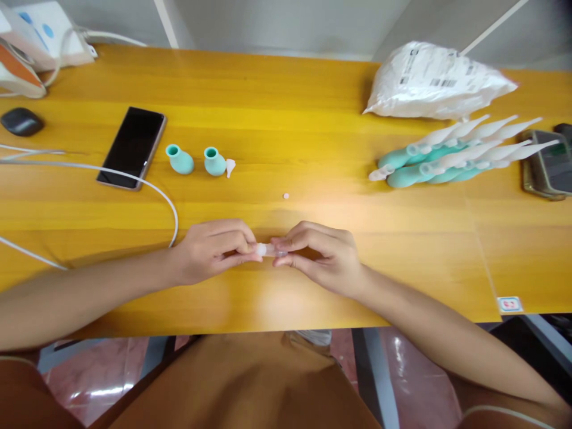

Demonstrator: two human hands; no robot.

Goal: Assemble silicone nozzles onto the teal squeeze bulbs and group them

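Just below mid-frame, a small translucent white plastic tip (269,249) is pinched at either end by the fingertips of the left hand (210,250) and right hand (322,255), each grip closed on it above the yellow wooden counter (313,119). Judging by the layout, a pile of finished teal bulbs with white nozzles (451,156) lies at right, while two bare teal rubber bulbs (196,161) at left centre remain.

Open tabletop (313,149) centre — cable (147,186) left

On the tabletop (286,119), the two hands meet near the front edge, the left hand (210,250) at 9 o'clock and the right hand (322,253) at 3 o'clock of a small tube (268,249) between them. Two bulbs (196,161) lie at 11 o'clock, a phone (132,146) at their 9 o'clock. A pile of droppers (451,155) lies at 2 o'clock, a bag (433,80) behind it.
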